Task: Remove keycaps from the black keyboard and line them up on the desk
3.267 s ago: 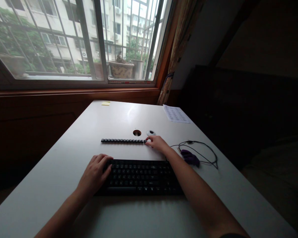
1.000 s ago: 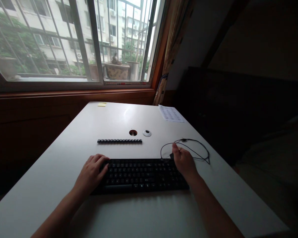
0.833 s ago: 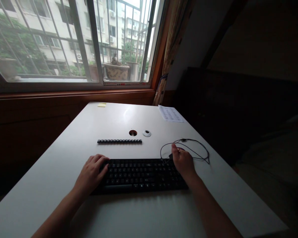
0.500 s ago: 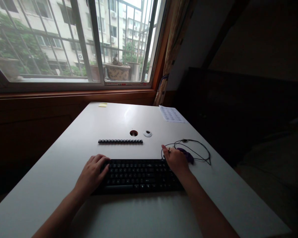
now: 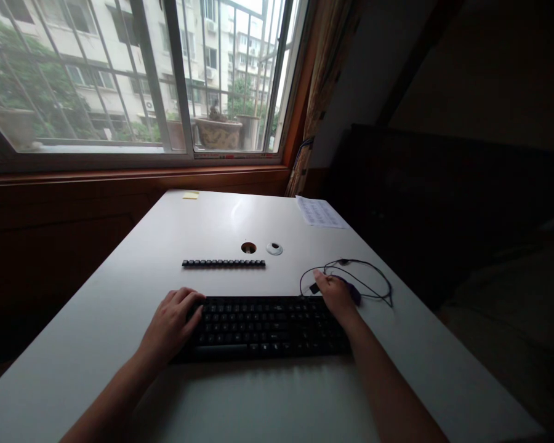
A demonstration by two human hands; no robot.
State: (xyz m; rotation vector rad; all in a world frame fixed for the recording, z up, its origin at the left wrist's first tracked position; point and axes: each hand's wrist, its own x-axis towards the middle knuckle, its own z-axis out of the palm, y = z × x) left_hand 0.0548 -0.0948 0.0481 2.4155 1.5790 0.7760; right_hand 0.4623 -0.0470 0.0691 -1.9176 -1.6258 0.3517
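A row of dark, key-like pieces (image 5: 224, 263) is already laid out at the keyboard's (image 5: 249, 323) 11 o'clock; its main keys are still seated. Its 9 o'clock end is gripped by the left hand (image 5: 172, 320); at 2 o'clock, a small dark item (image 5: 314, 288) is seemingly pinched by the right hand (image 5: 337, 298), not yet placed.

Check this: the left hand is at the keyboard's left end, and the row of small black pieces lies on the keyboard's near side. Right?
Not quite: the head view shows the row of small black pieces beyond the keyboard, on its far side. The left hand is where you say.
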